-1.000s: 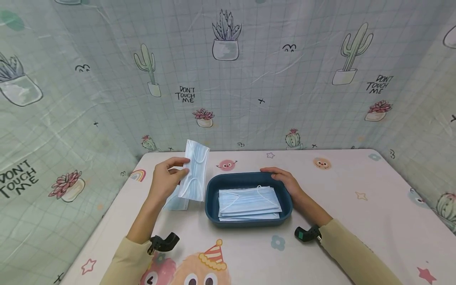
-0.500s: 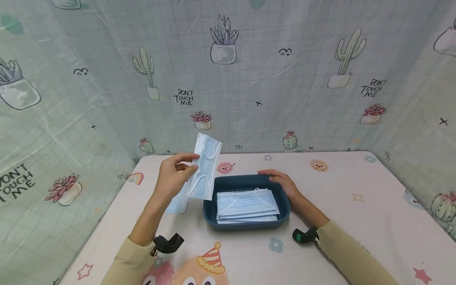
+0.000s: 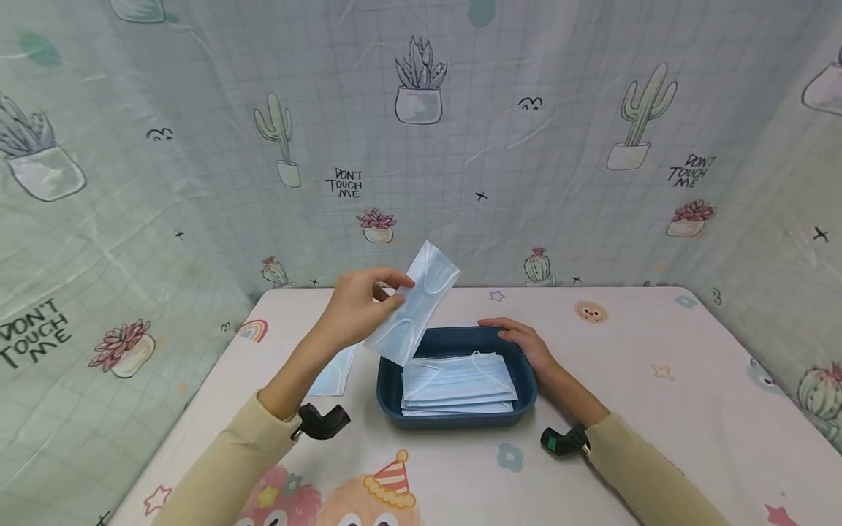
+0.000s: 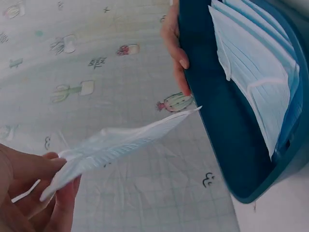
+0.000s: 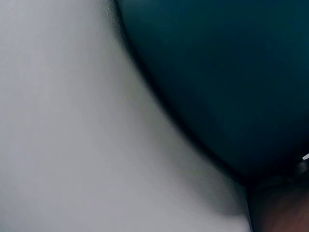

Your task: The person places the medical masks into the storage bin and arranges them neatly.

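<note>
While pinched, pleated mask (image 3: 416, 305), rounded tray (image 3: 460, 340)

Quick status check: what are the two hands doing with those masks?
Left hand pinches one mask above the tray. Right hand rests on the tray's rim. Nothing in the way.

Left hand (image 4: 29, 188) pinching face mask (image 4: 120, 142), blue tray (image 4: 227, 125) of stacked masks (image 4: 260, 72) beside
</note>
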The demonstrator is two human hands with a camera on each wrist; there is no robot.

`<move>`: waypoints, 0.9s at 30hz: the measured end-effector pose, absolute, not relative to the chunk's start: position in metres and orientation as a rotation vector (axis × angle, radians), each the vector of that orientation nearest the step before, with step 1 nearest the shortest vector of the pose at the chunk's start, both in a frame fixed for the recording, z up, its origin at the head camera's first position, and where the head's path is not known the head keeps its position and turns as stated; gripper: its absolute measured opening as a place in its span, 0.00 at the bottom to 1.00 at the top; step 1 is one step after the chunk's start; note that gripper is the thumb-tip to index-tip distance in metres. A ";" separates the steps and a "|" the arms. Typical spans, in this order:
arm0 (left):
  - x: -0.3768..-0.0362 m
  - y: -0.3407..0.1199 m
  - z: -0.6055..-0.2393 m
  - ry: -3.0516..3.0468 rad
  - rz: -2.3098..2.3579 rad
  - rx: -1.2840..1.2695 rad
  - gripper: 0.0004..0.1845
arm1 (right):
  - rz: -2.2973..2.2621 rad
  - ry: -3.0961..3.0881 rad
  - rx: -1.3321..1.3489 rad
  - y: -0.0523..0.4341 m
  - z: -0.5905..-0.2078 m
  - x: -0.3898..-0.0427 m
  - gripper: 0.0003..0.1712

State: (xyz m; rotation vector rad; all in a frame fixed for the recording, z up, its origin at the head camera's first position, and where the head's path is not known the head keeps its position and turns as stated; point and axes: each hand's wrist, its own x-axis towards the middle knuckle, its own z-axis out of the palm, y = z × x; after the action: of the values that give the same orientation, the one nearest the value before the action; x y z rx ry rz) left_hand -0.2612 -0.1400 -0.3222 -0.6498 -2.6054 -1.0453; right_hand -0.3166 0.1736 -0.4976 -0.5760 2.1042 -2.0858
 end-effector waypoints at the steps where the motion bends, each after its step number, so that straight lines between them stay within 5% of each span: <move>1: -0.261 -0.137 -0.320 -2.608 -0.984 -0.685 0.11 | -2.089 2.104 -0.571 0.174 -0.497 -0.316 0.27; 14: -0.257 -0.111 -0.301 -2.556 -0.327 -1.078 0.16 | -2.076 2.135 -0.531 0.175 -0.495 -0.314 0.27; 27: -0.282 -0.093 -0.310 -2.643 -0.618 -1.398 0.17 | -2.108 2.135 -0.394 0.176 -0.498 -0.315 0.28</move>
State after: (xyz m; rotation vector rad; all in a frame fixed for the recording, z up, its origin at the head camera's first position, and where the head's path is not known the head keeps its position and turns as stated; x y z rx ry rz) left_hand -0.2816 -0.0927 -0.3103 -1.3984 -2.6433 -0.6182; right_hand -0.3154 0.1761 -0.4984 -0.3945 2.1348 -2.1082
